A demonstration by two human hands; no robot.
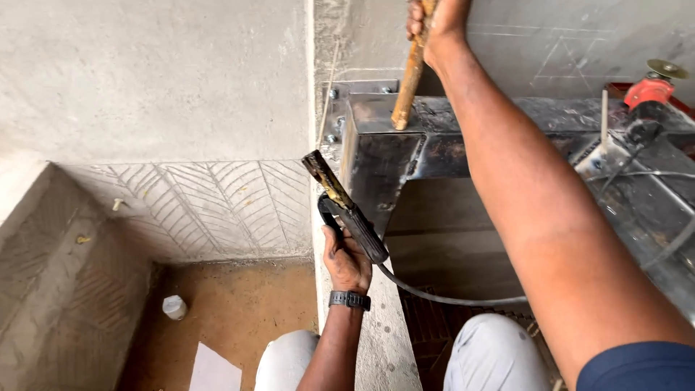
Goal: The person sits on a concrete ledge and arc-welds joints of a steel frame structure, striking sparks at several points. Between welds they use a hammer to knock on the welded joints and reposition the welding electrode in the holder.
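My left hand [346, 259] grips the black handle of a welding electrode holder [346, 206], whose brass jaws point up and left toward the corner of a dark steel box-section frame [384, 156]. A black cable [449, 297] runs from the holder to the right. My right hand [434, 22] is raised at the top of the view, closed around a wooden handle [410, 76] whose lower end hangs just above the frame's top. A wristwatch [350, 299] sits on my left wrist.
The frame is bolted through a steel plate [334, 108] to a concrete wall [159, 80]. A red angle grinder [648, 94] rests on the frame at right. A small white container [174, 307] and a white sheet [213, 371] lie on the dirt floor below left. My knees show at the bottom.
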